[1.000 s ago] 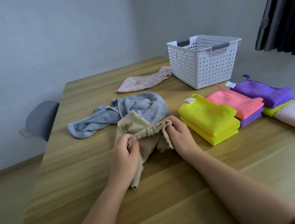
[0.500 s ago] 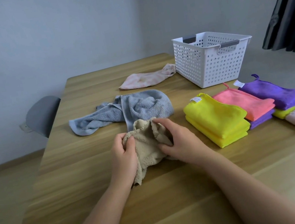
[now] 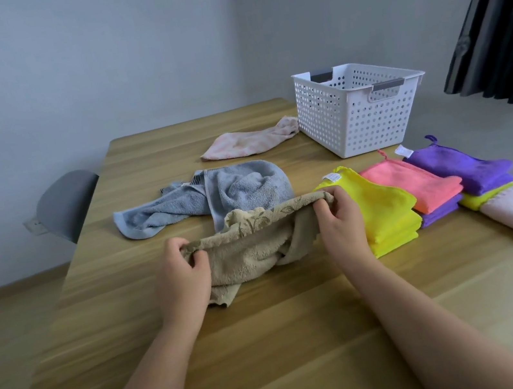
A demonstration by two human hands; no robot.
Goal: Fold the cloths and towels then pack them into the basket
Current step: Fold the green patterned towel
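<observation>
1. I see the beige towel (image 3: pixel 251 253) strung between both hands just in front of me. Its hem runs left to right and its bunched body sags onto the surface (image 3: pixel 273 344).
2. The left hand (image 3: pixel 181 271) pinches the near-left end of the hem, with its fingers (image 3: pixel 196 258) curled round the cloth. The right hand (image 3: pixel 338 224) pinches the far-right end the same way.
3. I judge the next move to be spreading the towel flat along that axis. The right hand is nearer the yellow stack (image 3: pixel 379 204), which lies just beside it.
4. The basket (image 3: pixel 356 109) stands well beyond the right hand. No cloth shows above its rim, and its floor is hidden from me.
5. The blue towel (image 3: pixel 215 198) and the pink towel (image 3: pixel 246 141) lie unfolded behind the beige one.
</observation>
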